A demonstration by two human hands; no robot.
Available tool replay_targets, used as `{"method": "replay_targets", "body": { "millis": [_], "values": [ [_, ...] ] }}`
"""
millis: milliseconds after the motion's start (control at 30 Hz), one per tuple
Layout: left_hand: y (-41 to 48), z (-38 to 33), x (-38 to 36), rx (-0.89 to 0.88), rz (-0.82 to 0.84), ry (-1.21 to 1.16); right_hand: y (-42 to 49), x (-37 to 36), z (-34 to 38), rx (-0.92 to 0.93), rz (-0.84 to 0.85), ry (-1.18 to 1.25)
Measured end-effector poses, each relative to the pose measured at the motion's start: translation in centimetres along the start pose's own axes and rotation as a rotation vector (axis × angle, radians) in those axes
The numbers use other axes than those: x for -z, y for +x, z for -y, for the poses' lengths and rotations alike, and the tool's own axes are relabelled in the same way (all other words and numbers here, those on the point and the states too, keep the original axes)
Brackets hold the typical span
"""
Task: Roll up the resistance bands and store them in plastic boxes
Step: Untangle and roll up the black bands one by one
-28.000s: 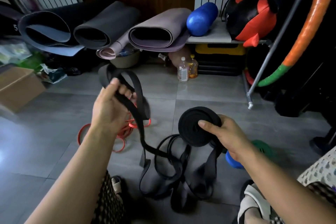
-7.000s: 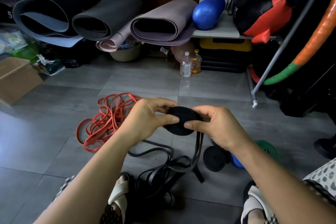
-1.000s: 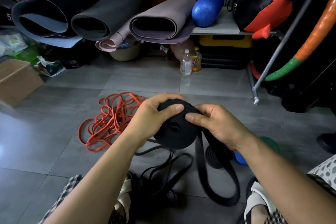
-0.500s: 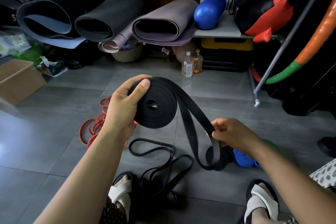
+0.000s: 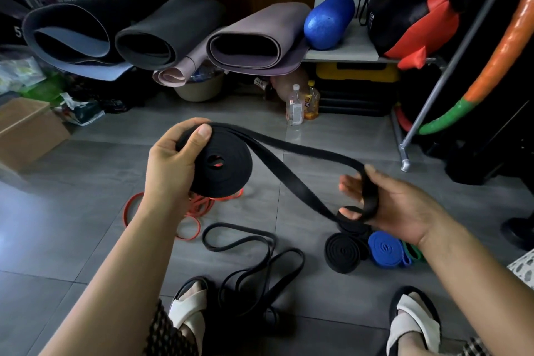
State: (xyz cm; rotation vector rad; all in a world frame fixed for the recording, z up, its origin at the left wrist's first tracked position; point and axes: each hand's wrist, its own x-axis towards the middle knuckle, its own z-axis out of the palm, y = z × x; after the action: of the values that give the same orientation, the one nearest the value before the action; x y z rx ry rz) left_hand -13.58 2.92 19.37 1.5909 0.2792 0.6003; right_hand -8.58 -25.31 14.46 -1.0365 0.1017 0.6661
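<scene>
Black band: a wide black band, mostly wound into a flat roll, is held up in the air above the floor, left of centre, with a small hole at the roll's middle.
Loose tail: the unwound tail leaves the top of the roll as two strands that run right and down to the other hand.
Left hand: the left hand grasps the roll by its edge, thumb pressed on the near face and fingers wrapped behind.
Right hand: the right hand has the end loop of the tail hooked round it. The thumb pokes through the loop and the fingers are loosely stretched and blurred.
Finished rolls: on the floor under the right hand lie a black roll, a blue roll touching it, and a green band just beyond.
Unrolled bands: a thin black band sprawls in loops between the feet; a heap of red bands lies under the left forearm.
Feet: a white sandal and a second white sandal rest on the grey tiled floor.
Background: rolled mats, a blue roller, two bottles and a cardboard box line the far wall.
</scene>
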Motion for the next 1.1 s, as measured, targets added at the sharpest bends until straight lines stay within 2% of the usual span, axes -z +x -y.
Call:
{"method": "replay_targets", "body": {
  "millis": [267,333,467,533,633,667,833,933,1100],
  "values": [
    [-0.3,0.0,-0.6,-0.081,0.033,0.185,-0.4,0.6,1.0,0.053,-0.027,0.190],
    [-0.2,0.2,-0.6,-0.071,0.038,0.189,-0.4,0.1,1.0,0.003,-0.102,0.154],
    [-0.3,0.1,-0.8,-0.063,0.043,0.190,-0.5,0.2,0.4,-0.033,-0.272,-0.152],
    [-0.7,-0.1,-1.1,-0.085,0.088,0.213,-0.5,0.2,-0.2,-0.045,-0.282,-0.414],
    [-1.5,-0.5,-1.9,-0.117,0.201,0.232,-0.6,0.1,-0.9,0.000,-0.245,-0.936],
    [-1.7,-0.5,-2.1,-0.136,0.247,0.252,-0.7,-0.3,-1.0,0.053,-0.231,-0.981],
    [-2.7,0.2,-3.6,-0.238,0.434,0.397,-0.7,-4.4,-0.8,0.364,0.033,-0.717],
    [-2.8,0.1,-4.0,-0.276,0.478,0.408,0.0,-5.9,-1.3,0.385,0.121,-0.631],
    [-2.7,-0.1,-3.6,-0.211,0.490,0.304,0.5,-6.6,-1.3,0.404,0.099,-0.576]
  ]
}}
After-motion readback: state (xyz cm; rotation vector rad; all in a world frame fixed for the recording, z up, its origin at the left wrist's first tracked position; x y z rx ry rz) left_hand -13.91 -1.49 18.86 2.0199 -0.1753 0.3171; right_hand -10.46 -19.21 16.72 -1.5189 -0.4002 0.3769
